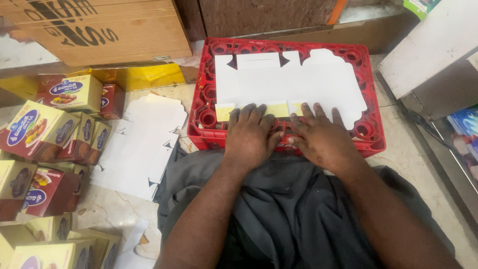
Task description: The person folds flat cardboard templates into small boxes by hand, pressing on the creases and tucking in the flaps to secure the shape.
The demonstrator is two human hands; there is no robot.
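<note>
A flat, unfolded white cardboard box blank (294,82) lies on top of an upturned red plastic crate (368,134). Its near edge has yellow folded flaps (278,108). My left hand (250,133) rests palm down on the blank's near edge, fingers spread over the yellow flaps. My right hand (321,135) lies beside it, also flat, fingers pressing the same edge. Neither hand grips anything. The crate stands right in front of my lap, which is covered in dark grey cloth (284,209).
A stack of flat white blanks (142,144) lies on the floor to the left. Several assembled yellow and maroon boxes (55,129) are piled at far left. A large brown carton (99,30) stands behind. A white cabinet (438,50) sits at right.
</note>
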